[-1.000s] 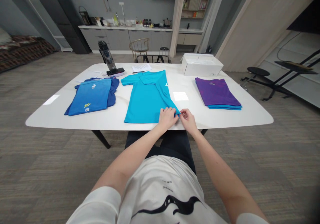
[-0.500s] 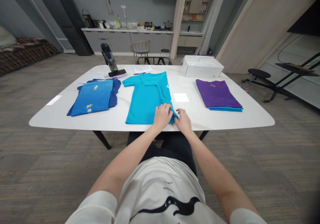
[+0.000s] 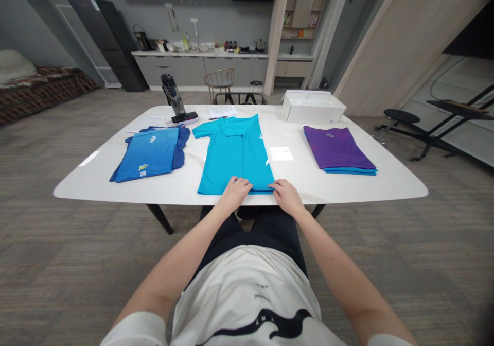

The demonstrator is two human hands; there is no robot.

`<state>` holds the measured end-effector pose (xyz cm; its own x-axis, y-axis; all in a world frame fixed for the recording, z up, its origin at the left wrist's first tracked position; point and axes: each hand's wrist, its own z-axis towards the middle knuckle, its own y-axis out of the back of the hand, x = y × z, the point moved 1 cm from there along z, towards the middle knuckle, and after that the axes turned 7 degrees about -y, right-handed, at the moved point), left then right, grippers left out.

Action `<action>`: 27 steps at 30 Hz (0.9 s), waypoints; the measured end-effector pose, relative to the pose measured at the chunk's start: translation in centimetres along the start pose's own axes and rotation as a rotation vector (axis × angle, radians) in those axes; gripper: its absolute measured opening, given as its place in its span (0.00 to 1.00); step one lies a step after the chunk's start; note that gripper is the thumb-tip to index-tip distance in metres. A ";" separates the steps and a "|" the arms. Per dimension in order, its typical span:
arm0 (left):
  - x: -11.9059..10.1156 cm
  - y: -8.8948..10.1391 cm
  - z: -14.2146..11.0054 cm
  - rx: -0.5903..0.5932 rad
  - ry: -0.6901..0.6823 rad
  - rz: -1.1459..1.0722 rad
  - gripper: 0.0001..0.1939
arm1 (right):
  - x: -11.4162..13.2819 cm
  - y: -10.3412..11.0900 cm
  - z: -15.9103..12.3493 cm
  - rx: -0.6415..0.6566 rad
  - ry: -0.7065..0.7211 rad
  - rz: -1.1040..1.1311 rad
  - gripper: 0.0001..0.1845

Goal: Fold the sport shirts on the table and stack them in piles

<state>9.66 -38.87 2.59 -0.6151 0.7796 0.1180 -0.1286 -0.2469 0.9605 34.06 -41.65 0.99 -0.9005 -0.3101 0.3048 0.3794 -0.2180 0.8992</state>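
A: What are the hands doing?

B: They're apart, both lying open along the bottom edge of a turquoise polo shirt (image 3: 233, 155). The left hand (image 3: 233, 194) rests on the hem, left of the middle. The right hand (image 3: 286, 197) sits at the hem's right corner, with its fingertips (image 3: 273, 185) on the cloth. Neither looks clamped on it.

A: Where's the shirt?

B: Directly ahead of the hands, flat on a white table (image 3: 85, 184), with its hem close to the table's near edge. Its collar points away from the hands, and its right side is folded inward.

A: What's around it?

B: Ahead and left of the left hand, a blue shirt (image 3: 148, 155) lies folded. Ahead and right of the right hand is a folded purple shirt (image 3: 337, 148), with turquoise cloth showing under it. Farther ahead of the right hand sits a white box (image 3: 312, 108). Farther ahead of the left hand stand a water bottle (image 3: 172, 96) and a phone (image 3: 184, 117), near a sheet of paper (image 3: 222, 111).
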 end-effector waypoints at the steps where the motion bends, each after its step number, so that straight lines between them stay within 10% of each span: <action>1: 0.0 0.1 -0.1 -0.011 0.000 -0.004 0.15 | -0.2 0.0 -0.1 0.003 0.004 0.010 0.20; 11: 0.6 0.4 -1.1 -0.033 0.009 -0.311 0.12 | -0.4 0.4 -0.5 0.032 0.029 0.137 0.15; 27: 2.1 -1.2 0.3 -0.013 0.069 -0.277 0.18 | -0.3 -1.1 7.0 0.237 -0.197 -0.074 0.13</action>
<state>8.74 -36.75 1.77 -0.6066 0.7775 -0.1660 -0.3089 -0.0381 0.9503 32.40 -34.79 2.08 -0.9566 -0.1107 0.2696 0.2717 -0.0046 0.9624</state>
